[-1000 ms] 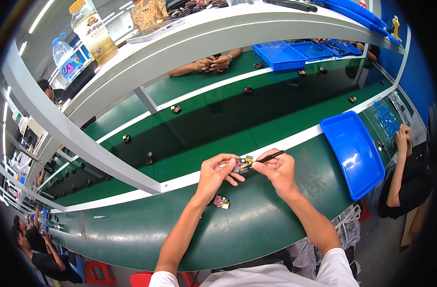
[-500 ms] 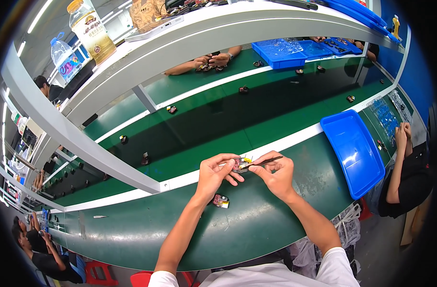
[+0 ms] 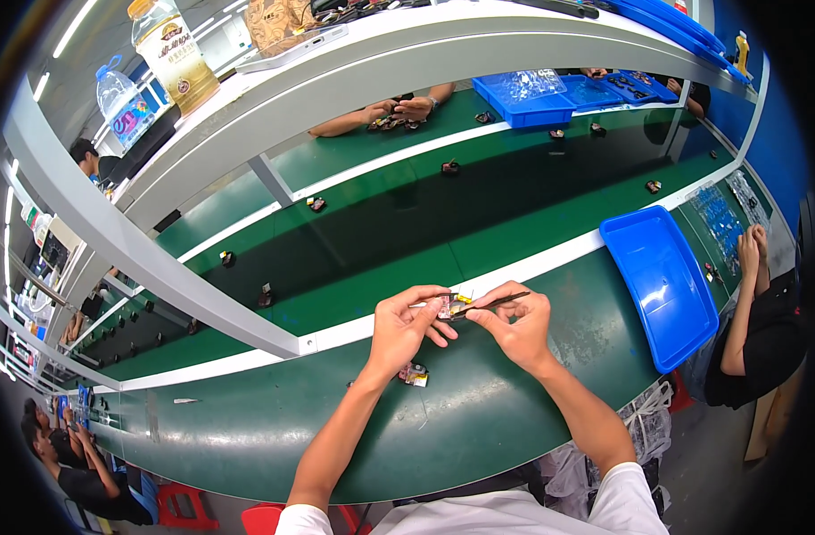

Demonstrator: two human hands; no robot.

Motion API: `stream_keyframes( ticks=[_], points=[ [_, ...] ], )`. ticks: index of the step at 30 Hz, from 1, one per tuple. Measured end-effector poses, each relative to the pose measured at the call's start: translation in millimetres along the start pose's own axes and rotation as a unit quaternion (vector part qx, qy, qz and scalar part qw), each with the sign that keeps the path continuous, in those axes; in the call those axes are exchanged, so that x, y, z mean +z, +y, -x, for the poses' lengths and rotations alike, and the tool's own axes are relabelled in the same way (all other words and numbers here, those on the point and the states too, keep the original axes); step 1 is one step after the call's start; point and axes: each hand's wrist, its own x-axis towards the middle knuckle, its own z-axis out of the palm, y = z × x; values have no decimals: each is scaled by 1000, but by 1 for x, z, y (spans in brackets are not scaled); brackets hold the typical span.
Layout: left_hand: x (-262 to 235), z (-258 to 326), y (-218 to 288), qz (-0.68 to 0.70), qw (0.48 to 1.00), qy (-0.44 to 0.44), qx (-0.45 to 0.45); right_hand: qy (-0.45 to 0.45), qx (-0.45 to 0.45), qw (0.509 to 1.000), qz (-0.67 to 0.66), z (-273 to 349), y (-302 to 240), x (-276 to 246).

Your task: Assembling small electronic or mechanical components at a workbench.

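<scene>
My left hand (image 3: pixel 395 332) pinches a small electronic assembly (image 3: pixel 444 307) between thumb and fingers, above the green bench. The piece has a reddish, partly clear body with a yellow part on its upper right. In my right hand (image 3: pixel 523 332) are dark, slim tweezers (image 3: pixel 513 298), held between thumb and fingers. Their tips point left and reach the assembly; whether they grip any part of it is too small to tell. A second similar assembly (image 3: pixel 415 375) lies on the bench below my left hand, partly covered by the wrist.
A blue tray (image 3: pixel 662 290) sits on the bench to the right, near a co-worker's hands (image 3: pixel 752 248). Beyond the white rail, a green conveyor belt (image 3: pixel 372 241) carries several small assemblies. A grey frame post (image 3: pixel 185 276) rises at left. Another person's hands (image 3: pixel 399 111) work across the belt.
Assemblies on the belt have shifted slightly left. Both my hands stay almost in place, with the assembly and tweezers still held; the left wrist covers a little more of the second assembly.
</scene>
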Motion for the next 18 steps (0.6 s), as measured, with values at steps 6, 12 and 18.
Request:
stream_keyframes(
  ticks=[6, 12, 18],
  points=[
    [0, 1, 1, 6, 1000, 6, -4, -2, -2, 1000, 10, 0, -1, 1],
    [4, 2, 9, 6, 1000, 6, -23, 7, -13, 999, 33, 3, -4, 1],
    [3, 2, 7, 8, 998, 48, -39, 35, 16, 999, 2, 2, -9, 5]
  ],
)
